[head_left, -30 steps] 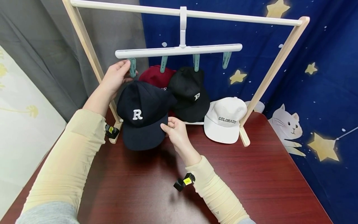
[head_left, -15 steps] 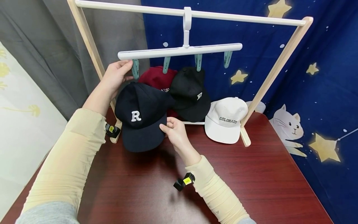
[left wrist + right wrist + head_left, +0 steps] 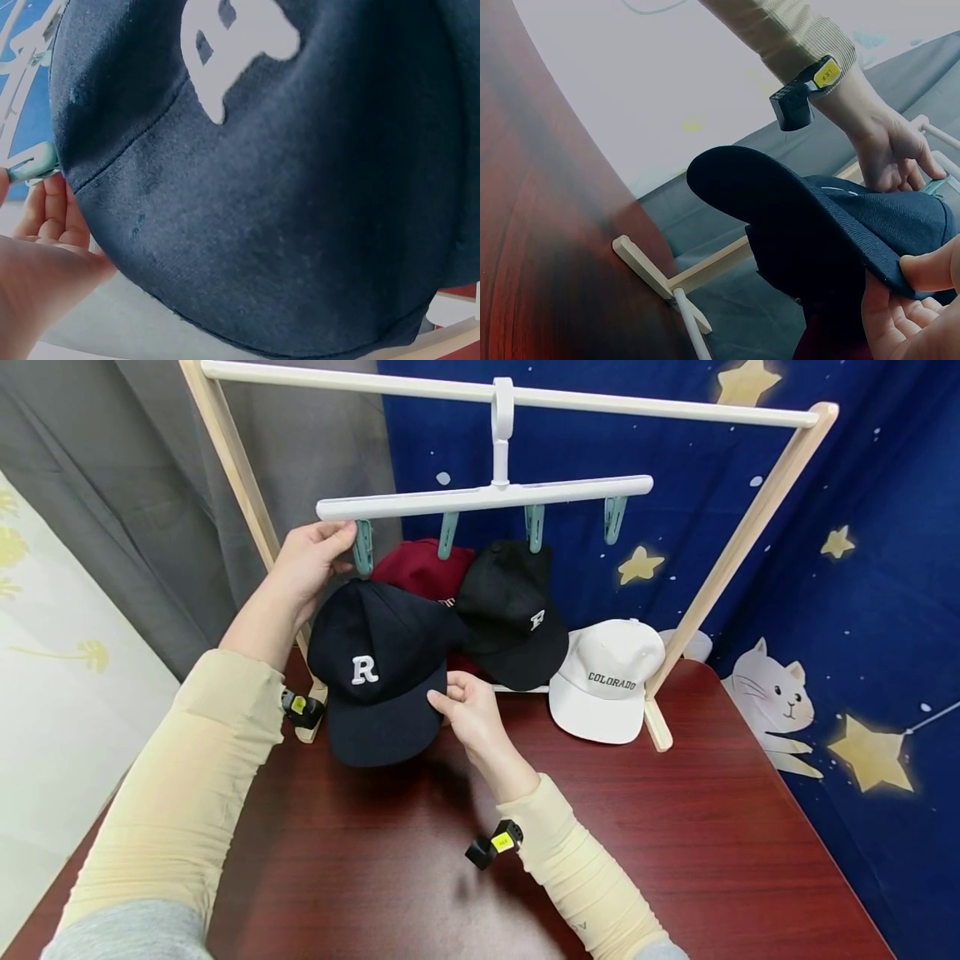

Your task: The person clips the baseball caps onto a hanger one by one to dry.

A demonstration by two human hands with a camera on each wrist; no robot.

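Observation:
My left hand (image 3: 311, 562) pinches the green clip (image 3: 363, 548) at the left end of the white hanger (image 3: 480, 497). Just below it is a navy cap (image 3: 382, 643) with a white R, held off the table. In the left wrist view the clip (image 3: 37, 161) meets the edge of the cap's crown (image 3: 262, 210); whether it bites the fabric I cannot tell. My right hand (image 3: 476, 714) pinches the right side of the cap's brim, thumb in front. The right wrist view shows this brim (image 3: 742, 180) edge-on, with fingers beneath it.
Behind the navy cap are a maroon cap (image 3: 427, 564) and a black cap (image 3: 513, 618), each under a green clip. A white COLORADO cap (image 3: 611, 681) lies by the right foot of the wooden rack (image 3: 738, 552). A fourth clip (image 3: 614, 520) hangs at right.
The navy cap has shifted slightly left relative to the clip, and the clip's lower end sits a little lower. Both hands keep their holds. The view has shifted slightly.

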